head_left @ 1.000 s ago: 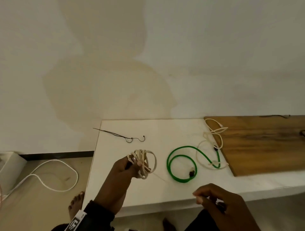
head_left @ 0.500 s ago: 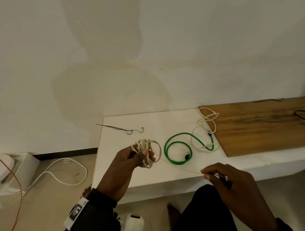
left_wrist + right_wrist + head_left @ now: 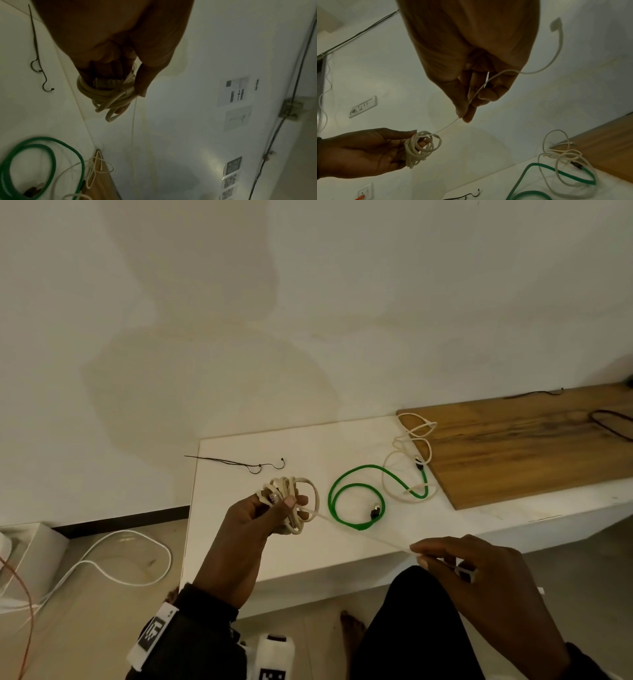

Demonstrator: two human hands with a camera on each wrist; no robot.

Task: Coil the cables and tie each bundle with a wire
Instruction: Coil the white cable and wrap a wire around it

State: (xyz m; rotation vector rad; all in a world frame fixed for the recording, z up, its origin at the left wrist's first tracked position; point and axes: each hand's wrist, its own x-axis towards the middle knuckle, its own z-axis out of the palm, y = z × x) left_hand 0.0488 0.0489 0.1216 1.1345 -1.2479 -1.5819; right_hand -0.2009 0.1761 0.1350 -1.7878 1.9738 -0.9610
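My left hand [image 3: 274, 508] grips a cream cable coiled into a small bundle [image 3: 301, 501] above the white bench's front left. From the bundle a thin white wire [image 3: 363, 534] runs taut down to my right hand [image 3: 442, 556], which pinches it between thumb and forefinger in front of the bench. The right wrist view shows the wire [image 3: 447, 127] leaving the bundle [image 3: 423, 147] and its loose end curling past my fingers [image 3: 467, 115]. A green cable [image 3: 356, 501] lies looped on the bench, with a loose cream cable [image 3: 407, 460] tangled across its far end.
A thin dark wire [image 3: 239, 463] with a hooked end lies at the bench's back left. A wooden board [image 3: 531, 450] covers the right of the white bench [image 3: 308, 556], with dark wires on it. On the floor at the left lie a white cable [image 3: 130, 573] and a white box.
My right hand has drawn back to the right and toward me, pulling the thin wire taut from the bundle. The left hand keeps its grip on the coiled cable.
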